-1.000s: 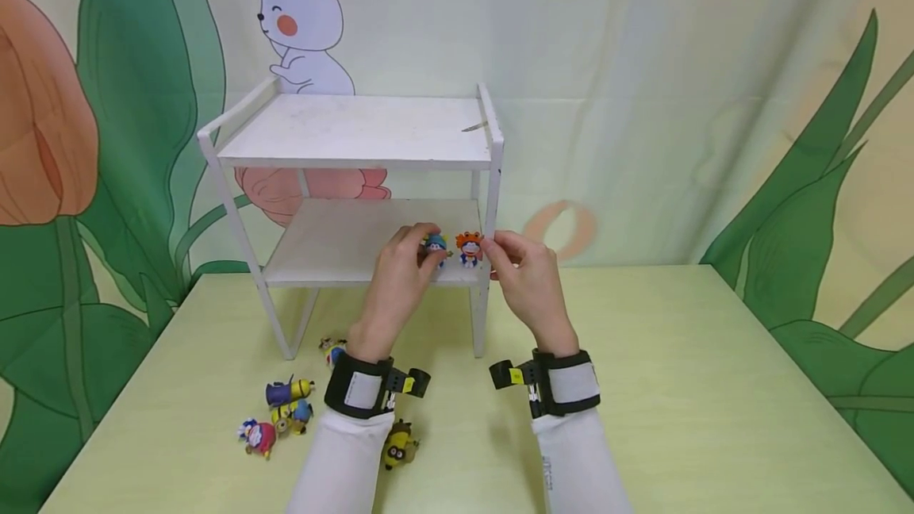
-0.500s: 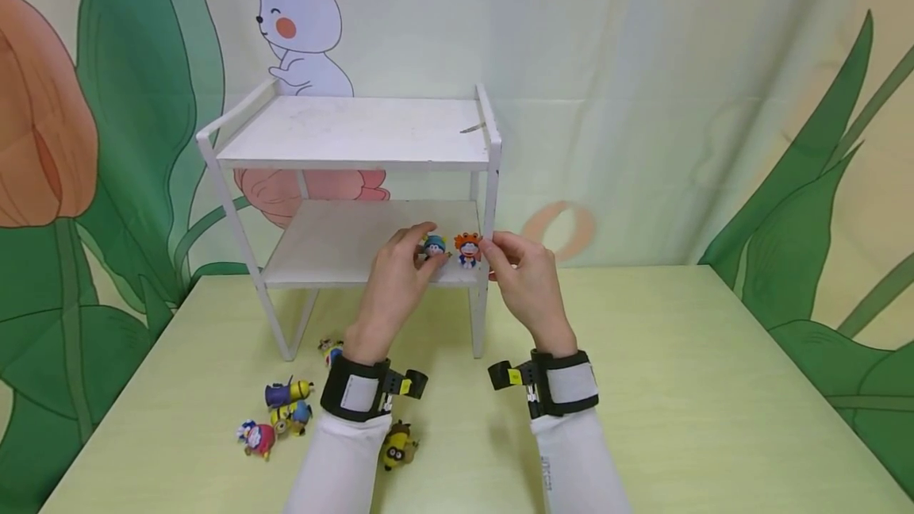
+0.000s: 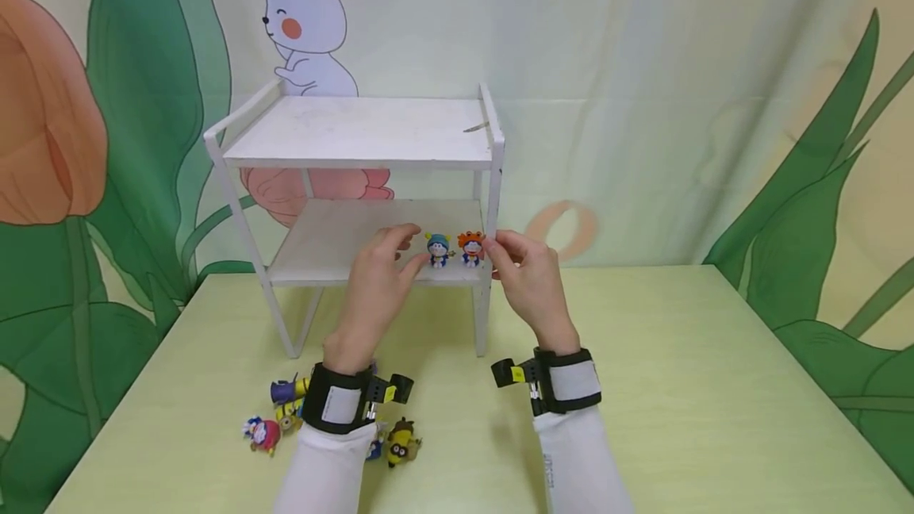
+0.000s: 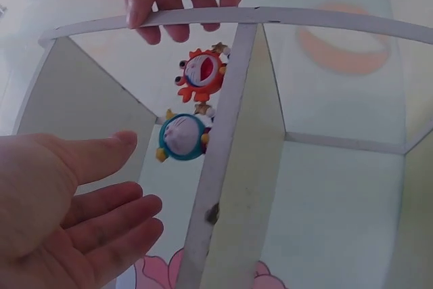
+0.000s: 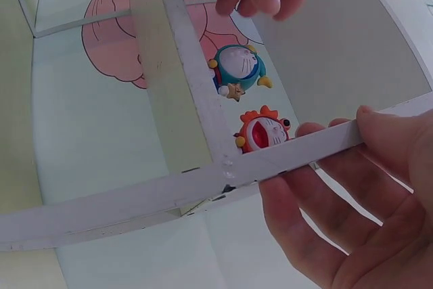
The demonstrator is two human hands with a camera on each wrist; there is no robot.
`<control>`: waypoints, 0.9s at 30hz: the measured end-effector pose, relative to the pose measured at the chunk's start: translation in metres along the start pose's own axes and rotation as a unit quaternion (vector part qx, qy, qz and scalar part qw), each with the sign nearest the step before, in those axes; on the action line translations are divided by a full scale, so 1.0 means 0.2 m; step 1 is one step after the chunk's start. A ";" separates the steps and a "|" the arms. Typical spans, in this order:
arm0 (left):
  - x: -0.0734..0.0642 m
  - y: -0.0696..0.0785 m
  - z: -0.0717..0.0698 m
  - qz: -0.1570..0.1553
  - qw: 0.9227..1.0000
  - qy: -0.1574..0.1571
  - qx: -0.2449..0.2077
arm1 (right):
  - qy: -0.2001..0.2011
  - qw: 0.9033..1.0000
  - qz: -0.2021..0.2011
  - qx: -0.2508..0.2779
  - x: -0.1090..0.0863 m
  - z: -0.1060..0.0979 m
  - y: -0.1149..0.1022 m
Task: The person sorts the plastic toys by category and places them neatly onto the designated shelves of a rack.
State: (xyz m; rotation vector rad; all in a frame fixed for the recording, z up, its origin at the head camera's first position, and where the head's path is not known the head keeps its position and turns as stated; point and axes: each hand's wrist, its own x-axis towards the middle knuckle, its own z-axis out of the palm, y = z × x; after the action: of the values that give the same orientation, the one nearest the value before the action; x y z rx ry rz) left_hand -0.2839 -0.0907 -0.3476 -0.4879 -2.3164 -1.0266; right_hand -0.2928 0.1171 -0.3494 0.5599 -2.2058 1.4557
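Note:
A figurine in a teal hat [image 3: 438, 251] stands upright on the lower board [image 3: 336, 236] of a white two-tier rack [image 3: 357, 129]. To its right, close to the rack's right front post, is a figurine in an orange crab hat [image 3: 470, 249]. My left hand [image 3: 374, 280] is just left of the teal-hatted one, thumb and fingers spread apart with nothing between them; the left wrist view shows a gap to the figurine [image 4: 183, 137]. My right hand [image 3: 530, 280] grips the right post, thumb on one side and fingers [image 5: 298, 214] on the other.
Left of my forearms on the pale table [image 3: 678, 387] lie a purple-and-yellow figurine [image 3: 287, 391], a pink one [image 3: 265, 435] and others partly hidden by my left wrist. A yellow-and-brown figurine [image 3: 403, 443] lies between the forearms. A printed curtain [image 3: 607, 101] hangs behind.
My left hand has let go of the teal-hatted figurine and drawn back to the left, leaving it standing on the board. The right hand has stayed at the post.

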 end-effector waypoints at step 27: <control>-0.16 -0.06 -0.17 0.030 0.999 -0.019 0.040 | 0.004 1.000 -0.003 0.006 0.00 0.01 0.00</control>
State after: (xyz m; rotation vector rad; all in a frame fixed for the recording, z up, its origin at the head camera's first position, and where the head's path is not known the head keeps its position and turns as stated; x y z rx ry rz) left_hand -0.2543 -0.1275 -0.3548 -0.5457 -2.3525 -0.9001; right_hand -0.2928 0.1157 -0.3504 0.5653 -2.1884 1.4672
